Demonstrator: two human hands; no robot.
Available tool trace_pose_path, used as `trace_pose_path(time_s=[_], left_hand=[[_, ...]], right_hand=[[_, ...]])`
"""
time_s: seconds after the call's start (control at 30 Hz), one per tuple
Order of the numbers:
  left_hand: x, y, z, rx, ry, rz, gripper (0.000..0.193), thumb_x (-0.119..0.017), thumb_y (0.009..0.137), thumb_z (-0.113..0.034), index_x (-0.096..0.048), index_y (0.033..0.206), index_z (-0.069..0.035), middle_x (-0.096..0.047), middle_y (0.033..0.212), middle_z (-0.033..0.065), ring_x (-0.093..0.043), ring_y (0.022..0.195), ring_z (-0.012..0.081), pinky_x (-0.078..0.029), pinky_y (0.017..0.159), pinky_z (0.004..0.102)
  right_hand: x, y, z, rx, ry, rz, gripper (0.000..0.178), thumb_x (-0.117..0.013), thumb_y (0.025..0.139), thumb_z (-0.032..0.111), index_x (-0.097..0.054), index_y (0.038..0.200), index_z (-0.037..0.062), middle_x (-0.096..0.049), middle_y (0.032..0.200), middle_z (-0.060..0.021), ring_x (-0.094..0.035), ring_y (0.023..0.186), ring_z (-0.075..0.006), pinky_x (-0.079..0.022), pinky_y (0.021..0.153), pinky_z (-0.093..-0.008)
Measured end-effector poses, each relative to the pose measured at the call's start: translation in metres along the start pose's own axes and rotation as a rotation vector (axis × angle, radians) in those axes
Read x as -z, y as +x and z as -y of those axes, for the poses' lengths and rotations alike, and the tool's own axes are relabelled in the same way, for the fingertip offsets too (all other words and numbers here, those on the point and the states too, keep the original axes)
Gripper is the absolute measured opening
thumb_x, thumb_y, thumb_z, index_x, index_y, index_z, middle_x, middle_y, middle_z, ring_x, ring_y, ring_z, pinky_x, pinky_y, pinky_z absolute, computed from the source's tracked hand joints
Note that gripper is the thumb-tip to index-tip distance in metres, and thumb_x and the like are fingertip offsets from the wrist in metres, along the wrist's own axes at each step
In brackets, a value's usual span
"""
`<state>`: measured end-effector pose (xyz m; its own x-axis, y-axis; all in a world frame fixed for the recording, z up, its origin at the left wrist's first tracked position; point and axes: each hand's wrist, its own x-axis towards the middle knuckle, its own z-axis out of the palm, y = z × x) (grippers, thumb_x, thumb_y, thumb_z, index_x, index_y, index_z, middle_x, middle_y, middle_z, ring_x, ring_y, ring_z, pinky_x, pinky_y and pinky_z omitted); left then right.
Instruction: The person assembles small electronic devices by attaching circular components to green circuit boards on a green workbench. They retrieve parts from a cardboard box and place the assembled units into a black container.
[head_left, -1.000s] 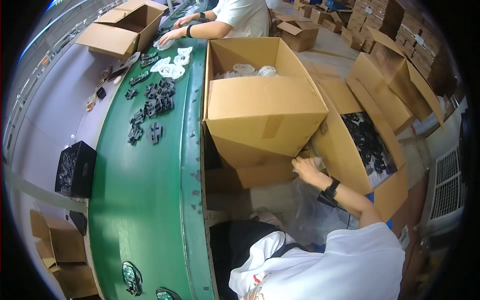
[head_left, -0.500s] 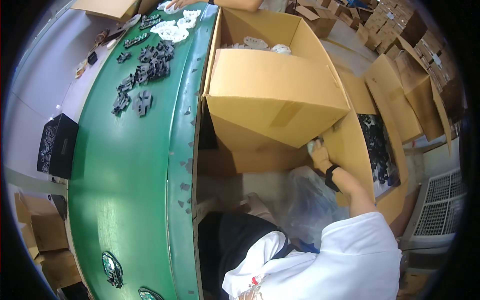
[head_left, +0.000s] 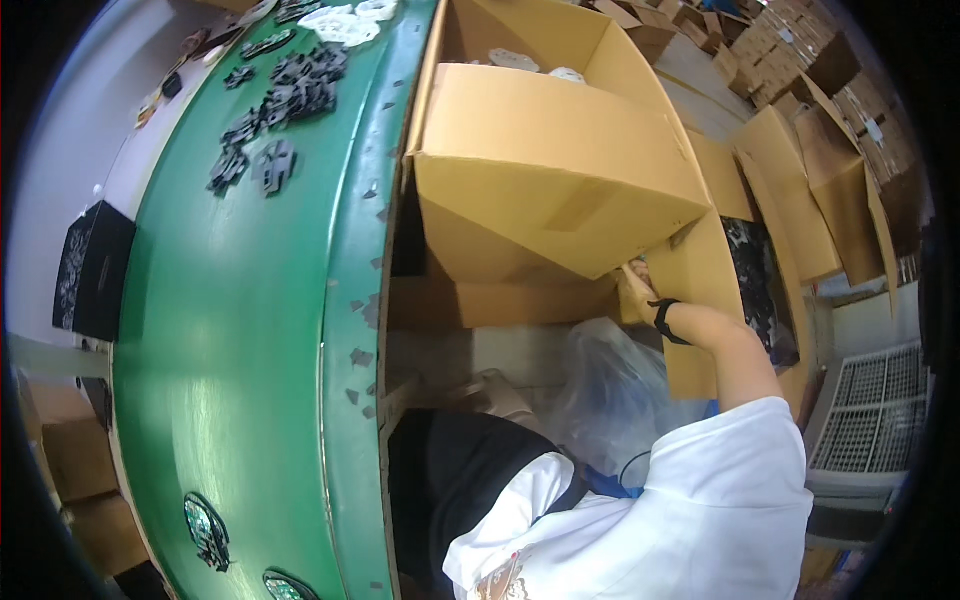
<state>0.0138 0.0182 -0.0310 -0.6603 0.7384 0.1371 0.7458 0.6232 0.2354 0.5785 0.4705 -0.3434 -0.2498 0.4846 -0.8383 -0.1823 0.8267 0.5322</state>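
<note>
My right hand [head_left: 634, 290] reaches down beside the lower right corner of a large open cardboard box [head_left: 510, 190], against the wall of a second carton [head_left: 700, 270]. A black band circles that wrist. Its fingertips are mostly hidden at the box's edge, so what they hold, if anything, does not show. Just below the hand lies a clear plastic bag [head_left: 610, 385] with something blue in it. My left hand is out of view; only the white left sleeve [head_left: 535, 490] shows. White molded parts [head_left: 515, 60] sit inside the large box.
A green work surface [head_left: 240, 330] runs along my left, bearing black plastic parts [head_left: 285, 95], white parts [head_left: 345, 25] and oval dark pieces [head_left: 205, 530] near me. A black box [head_left: 95, 270] stands at its left edge. More cartons [head_left: 790, 190] and a grey grille [head_left: 870, 410] lie to the right.
My view has shifted slightly, so the surface and boxes sit higher in it. My right hand has turned and its fingers have gone further behind the box corner. A co-worker's hand has left the top.
</note>
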Motion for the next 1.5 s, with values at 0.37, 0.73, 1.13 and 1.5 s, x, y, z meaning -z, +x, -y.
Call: trace_pose_path(time_s=[0.37,0.73,1.13,1.5], left_hand=[[-0.001,0.005,0.000,-0.016,0.044,0.027,0.030,-0.056,0.095,-0.005,-0.066,0.123,-0.003,-0.058,0.133,0.0219,-0.052,0.123,0.0391,-0.038,0.106,0.0489],[-0.011,0.002,0.005,0.018,0.056,-0.002,0.030,-0.055,0.096,-0.006,-0.066,0.124,-0.003,-0.058,0.133,0.0213,-0.052,0.124,0.0381,-0.037,0.107,0.0487],[-0.017,0.007,0.004,-0.001,0.060,0.009,0.030,-0.054,0.097,-0.005,-0.064,0.126,-0.003,-0.056,0.134,0.0214,-0.052,0.123,0.0387,-0.036,0.106,0.0499],[-0.026,0.009,0.007,-0.006,0.051,-0.043,0.028,-0.054,0.098,-0.008,-0.066,0.123,-0.002,-0.057,0.134,0.0222,-0.052,0.123,0.0395,-0.037,0.106,0.0502]], right_hand=[[0.011,0.003,0.028,-0.096,0.486,0.143,0.018,-0.049,0.095,0.022,-0.051,0.106,0.0091,-0.055,0.090,-0.0068,-0.052,0.081,-0.0246,-0.036,0.083,-0.0538],[-0.005,-0.013,0.024,-0.106,0.576,0.235,0.030,-0.049,0.095,0.025,-0.043,0.118,0.0073,-0.048,0.107,-0.0088,-0.045,0.097,-0.0278,-0.032,0.092,-0.0534],[-0.010,-0.028,0.042,-0.142,0.685,0.360,0.046,-0.049,0.095,0.029,-0.034,0.132,0.0054,-0.041,0.125,-0.0111,-0.037,0.114,-0.0313,-0.027,0.101,-0.0529],[-0.009,-0.043,0.050,-0.197,0.776,0.488,0.061,-0.050,0.095,0.032,-0.025,0.144,0.0036,-0.034,0.142,-0.0132,-0.030,0.130,-0.0345,-0.022,0.110,-0.0525]])
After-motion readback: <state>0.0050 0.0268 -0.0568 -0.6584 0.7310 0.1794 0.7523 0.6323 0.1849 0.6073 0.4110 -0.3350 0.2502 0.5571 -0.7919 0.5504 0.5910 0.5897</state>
